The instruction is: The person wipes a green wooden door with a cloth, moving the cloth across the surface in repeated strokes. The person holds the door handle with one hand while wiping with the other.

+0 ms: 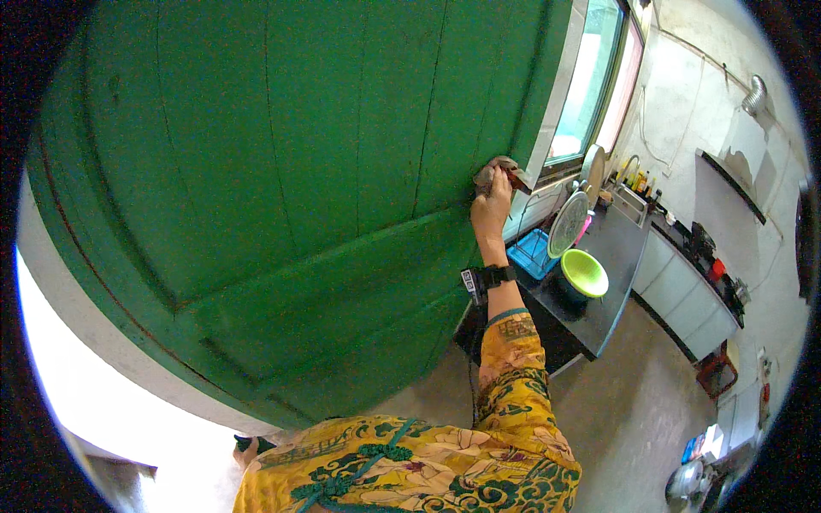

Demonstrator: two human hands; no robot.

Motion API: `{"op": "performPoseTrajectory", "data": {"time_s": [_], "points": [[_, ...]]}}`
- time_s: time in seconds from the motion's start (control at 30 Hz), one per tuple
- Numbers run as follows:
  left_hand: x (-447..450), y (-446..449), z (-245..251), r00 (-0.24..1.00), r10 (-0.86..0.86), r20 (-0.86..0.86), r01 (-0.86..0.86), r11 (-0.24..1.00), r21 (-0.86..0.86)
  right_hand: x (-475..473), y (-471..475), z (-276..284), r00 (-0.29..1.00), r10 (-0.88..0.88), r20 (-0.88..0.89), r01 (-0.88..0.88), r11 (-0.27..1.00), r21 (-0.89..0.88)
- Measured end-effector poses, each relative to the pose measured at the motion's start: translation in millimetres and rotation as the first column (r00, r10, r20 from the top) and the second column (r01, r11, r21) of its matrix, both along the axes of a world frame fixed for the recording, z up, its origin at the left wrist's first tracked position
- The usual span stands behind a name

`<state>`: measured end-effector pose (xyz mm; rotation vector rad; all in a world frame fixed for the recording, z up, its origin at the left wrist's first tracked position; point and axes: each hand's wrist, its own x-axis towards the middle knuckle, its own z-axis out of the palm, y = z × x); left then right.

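Observation:
My right hand (pixel 490 208) presses a crumpled greyish-brown cloth (pixel 485 177) against the green panelled door (pixel 314 147), close to its right edge. A dark red-brown piece (pixel 518 182) shows beside the fingers; I cannot tell whether it belongs to the cloth. Around the right wrist is a black strap with a small device (pixel 478 282) bearing a printed code. My left hand (pixel 244 454) is low at the left, near the door's lower edge and mostly hidden by the yellow patterned clothing. Black material shows around it, and its grip is unclear.
Right of the door, a dark countertop (pixel 596 240) holds a yellow-green basket (pixel 585 274), a blue rack tray (pixel 533 252) and round lids (pixel 568 224). Farther back are a sink (pixel 630 204) and several bottles (pixel 641 183). A window (pixel 584 83) stands above. A bright opening (pixel 128 397) lies at the left.

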<state>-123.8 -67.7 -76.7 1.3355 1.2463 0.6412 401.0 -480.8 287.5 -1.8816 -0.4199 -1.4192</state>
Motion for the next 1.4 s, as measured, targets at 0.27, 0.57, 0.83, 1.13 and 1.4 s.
{"op": "performPoseTrajectory", "data": {"time_s": [0.27,0.57,0.83,1.13,1.4], "points": [[-18,-11,-14,0.994,0.086,-0.07,-0.084,0.996,0.034,-16,17,27,0.999,-0.014,-0.04,0.017,0.996,0.083],[-28,-22,37,0.995,-0.017,0.098,0.017,1.0,-0.006,-142,139,2,0.941,0.29,0.173,-0.294,0.956,0.0],[-21,-7,18,0.983,-0.045,0.177,0.059,0.996,-0.074,-207,198,6,0.785,0.589,0.193,-0.534,0.801,-0.272],[-19,-12,48,0.993,-0.008,0.116,0.023,0.991,-0.132,-93,122,34,0.87,0.29,0.399,-0.215,0.951,-0.222],[-22,-3,40,1.0,-0.015,0.023,0.018,0.993,-0.12,-11,52,43,0.947,0.088,0.309,-0.235,0.845,0.481]]}}
